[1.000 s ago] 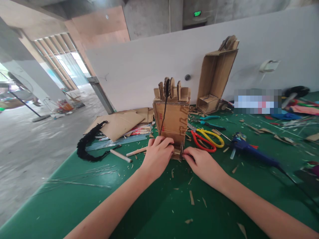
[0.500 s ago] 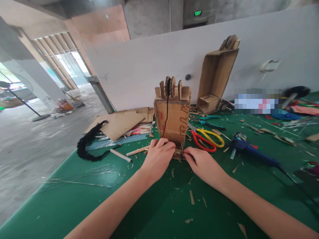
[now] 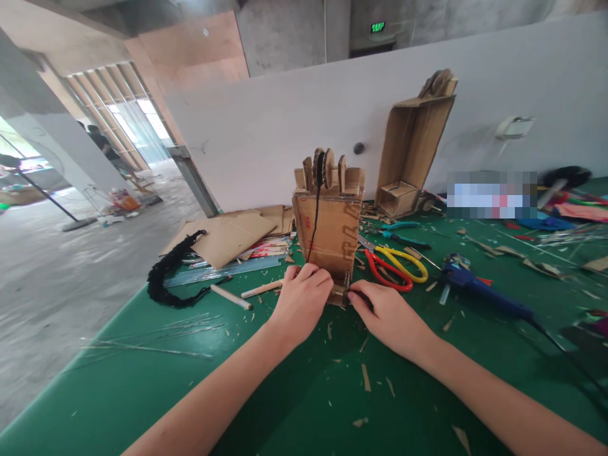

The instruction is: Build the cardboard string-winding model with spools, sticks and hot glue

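Left hand (image 3: pixel 304 296) touches cardboard (image 3: pixel 332 231) on green table (image 3: pixel 266 405), concrete floor (image 3: pixel 71 278) beyond.

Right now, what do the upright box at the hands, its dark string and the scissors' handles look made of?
The upright box: matt brown corrugated cardboard, from its ridged edges and print. The dark string: perhaps yarn, thin, dull and slightly wavy. The scissors' handles: probably plastic, smooth, faintly shiny red and yellow.

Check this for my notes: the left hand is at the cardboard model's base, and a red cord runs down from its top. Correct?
The cord is black, not red, as the head view shows. The left hand is at the base of the cardboard model.
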Tool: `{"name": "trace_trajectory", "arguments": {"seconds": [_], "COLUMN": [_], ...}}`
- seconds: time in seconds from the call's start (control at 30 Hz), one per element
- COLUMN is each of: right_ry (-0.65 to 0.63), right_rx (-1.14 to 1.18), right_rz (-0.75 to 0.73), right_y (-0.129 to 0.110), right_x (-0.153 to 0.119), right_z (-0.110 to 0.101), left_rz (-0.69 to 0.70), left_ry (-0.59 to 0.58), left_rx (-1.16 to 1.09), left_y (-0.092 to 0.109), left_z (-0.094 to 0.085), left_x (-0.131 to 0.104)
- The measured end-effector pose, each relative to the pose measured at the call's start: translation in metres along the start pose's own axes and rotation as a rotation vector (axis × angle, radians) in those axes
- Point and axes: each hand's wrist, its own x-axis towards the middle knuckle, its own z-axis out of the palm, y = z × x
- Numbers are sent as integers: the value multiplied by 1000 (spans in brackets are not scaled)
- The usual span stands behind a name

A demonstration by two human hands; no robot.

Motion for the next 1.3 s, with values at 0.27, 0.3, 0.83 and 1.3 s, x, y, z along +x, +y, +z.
{"name": "trace_trajectory", "arguments": {"seconds": [0.27,0.3,0.83,1.3], "right_ry": [-7,-7,2,6], "right_rx": [25,30,12,31], "right_rz": [16,20,-7,-9], "right_y": [0,0,-1,-1], "right_x": [0,0,-1,-2], "right_z": [0,0,-1,0], "left_rz": [-50,-50,87,-70], "left_ry": [15,15,0,43], "left_rx": [6,0,68,-14], "left_y": [3,3,5,5], "left_z": [3,3,-2,5], "left_x": [0,0,-2,-1]}}
